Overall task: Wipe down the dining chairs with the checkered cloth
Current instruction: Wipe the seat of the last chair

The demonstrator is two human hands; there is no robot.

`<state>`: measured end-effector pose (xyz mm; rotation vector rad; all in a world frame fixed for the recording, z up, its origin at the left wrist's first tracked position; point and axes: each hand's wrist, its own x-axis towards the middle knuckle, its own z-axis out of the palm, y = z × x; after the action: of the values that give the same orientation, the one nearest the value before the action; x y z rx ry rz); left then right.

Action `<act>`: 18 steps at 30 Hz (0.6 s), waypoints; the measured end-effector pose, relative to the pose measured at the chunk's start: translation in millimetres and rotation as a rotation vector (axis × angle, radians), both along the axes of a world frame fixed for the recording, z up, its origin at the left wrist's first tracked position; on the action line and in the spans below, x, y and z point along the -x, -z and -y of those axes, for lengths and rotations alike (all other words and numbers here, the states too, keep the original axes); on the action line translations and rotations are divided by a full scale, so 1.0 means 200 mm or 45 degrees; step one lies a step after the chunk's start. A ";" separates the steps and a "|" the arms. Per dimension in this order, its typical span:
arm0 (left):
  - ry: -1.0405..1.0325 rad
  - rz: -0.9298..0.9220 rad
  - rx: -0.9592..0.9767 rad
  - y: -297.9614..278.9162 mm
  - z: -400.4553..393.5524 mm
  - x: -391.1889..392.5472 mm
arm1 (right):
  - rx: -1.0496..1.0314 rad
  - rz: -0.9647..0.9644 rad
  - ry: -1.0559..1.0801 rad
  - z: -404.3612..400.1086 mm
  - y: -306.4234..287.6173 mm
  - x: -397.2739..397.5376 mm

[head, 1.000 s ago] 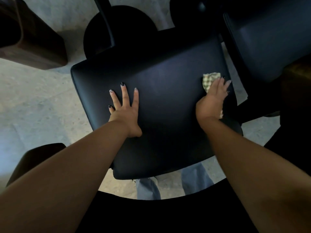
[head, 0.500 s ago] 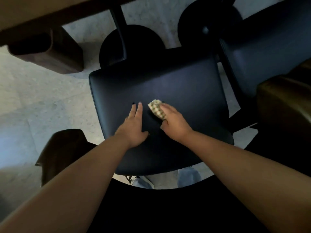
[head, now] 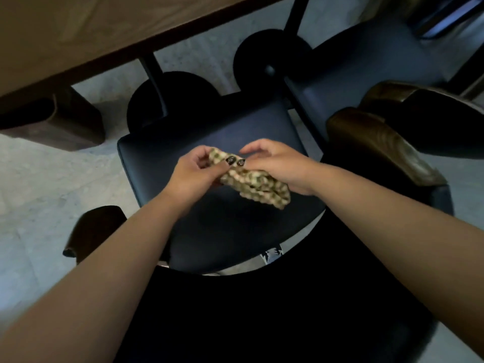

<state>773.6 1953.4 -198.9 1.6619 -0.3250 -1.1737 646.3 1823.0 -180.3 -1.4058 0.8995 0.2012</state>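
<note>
Now the fingers (head: 207,159) of the left hand (head: 192,176) are curled round the far end of the crumpled beige-and-green checkered cloth (head: 255,184), with two dark-painted nails lying on its top. The right hand (head: 282,167) grips the same cloth from the other side, its fingers bent over it. Both hands hold the cloth up above the dark blue padded seat of the near dining chair (head: 183,142), not touching it.

One brown wooden table (head: 78,30) crosses the top left, and the pale grey stone floor (head: 39,184) shows under it. Two dark seats can be counted, the second dark blue chair (head: 366,58) standing at the right, and two round black bases (head: 180,87) are on the floor behind them. A brown wooden armrest (head: 379,142) lies just beside the near seat's right edge; at its left edge the floor is open.
</note>
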 end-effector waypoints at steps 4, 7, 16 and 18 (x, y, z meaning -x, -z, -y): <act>-0.177 -0.046 -0.166 -0.04 -0.10 -0.03 | -0.314 0.316 -0.016 -0.04 -0.10 0.09; -0.205 0.045 -0.256 -0.04 -0.18 -0.05 | -0.054 0.298 -0.040 -0.11 -0.08 0.09; 0.319 0.271 0.215 -0.17 -0.22 0.00 | 0.269 0.292 -0.075 -0.09 -0.09 -0.01; 0.301 0.151 0.251 -0.20 -0.22 0.00 | 0.267 0.375 -0.020 -0.08 -0.11 -0.01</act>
<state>773.2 1996.5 -159.7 1.5522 -0.7056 -1.1758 648.5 1838.1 -159.1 -1.5880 0.6790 -0.0907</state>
